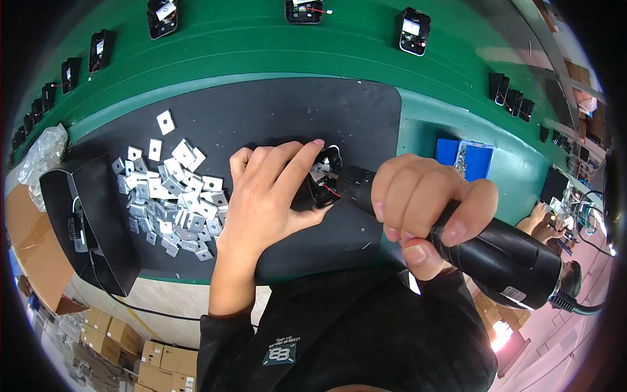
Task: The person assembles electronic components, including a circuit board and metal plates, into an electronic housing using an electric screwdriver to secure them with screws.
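Note:
My left hand (271, 189) is wrapped round a small black plastic housing (324, 189) and steadies it over the black mat (313, 104). Wires and a bit of metal show inside the housing's open side. My right hand (431, 212) grips a black corded electric screwdriver (499, 255). Its front end points left and meets the housing, and the tip itself is hidden there. Left of my left hand lies a loose pile of square metal plates (186, 189), each with a hole in it.
A blue tray (480, 159) of small screws stands at the right. Similar black housings (413, 31) line the green conveyor (241, 46) along the back. A black box-shaped case (98, 222) and a clear plastic bag (49, 157) are at the left. Another person's hands (547, 222) work far right.

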`<state>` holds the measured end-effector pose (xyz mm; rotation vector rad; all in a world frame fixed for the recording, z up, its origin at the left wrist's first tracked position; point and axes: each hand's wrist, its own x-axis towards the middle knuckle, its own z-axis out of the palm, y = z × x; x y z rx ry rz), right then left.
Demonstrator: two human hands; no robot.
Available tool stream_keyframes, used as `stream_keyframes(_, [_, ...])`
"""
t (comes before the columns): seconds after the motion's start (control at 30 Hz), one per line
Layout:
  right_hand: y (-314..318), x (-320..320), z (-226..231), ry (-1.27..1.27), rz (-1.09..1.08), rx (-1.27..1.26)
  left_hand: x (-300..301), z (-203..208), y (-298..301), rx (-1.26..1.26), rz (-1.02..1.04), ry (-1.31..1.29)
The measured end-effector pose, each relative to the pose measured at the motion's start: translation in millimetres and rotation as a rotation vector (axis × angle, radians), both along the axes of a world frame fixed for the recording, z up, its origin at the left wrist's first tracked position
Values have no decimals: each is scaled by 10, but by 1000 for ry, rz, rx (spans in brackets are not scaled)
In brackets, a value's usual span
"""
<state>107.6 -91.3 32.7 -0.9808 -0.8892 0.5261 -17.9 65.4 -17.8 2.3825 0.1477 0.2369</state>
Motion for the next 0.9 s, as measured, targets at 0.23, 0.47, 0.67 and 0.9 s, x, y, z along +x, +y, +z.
stream_keyframes(0.23, [49, 159, -112, -99, 227, 143, -21, 26, -7, 35, -6, 1])
stream_keyframes(0.47, [-311, 123, 172, 17, 121, 399, 154, 119, -52, 60, -59, 43])
stream_keyframes(0.67, [-1372, 193, 307, -117, -168, 252, 887, 361, -382, 128, -176, -51])
stream_keyframes(0.9, [-1779, 243, 174, -74, -712, 152, 2181, 221, -934, 312, -314, -268])
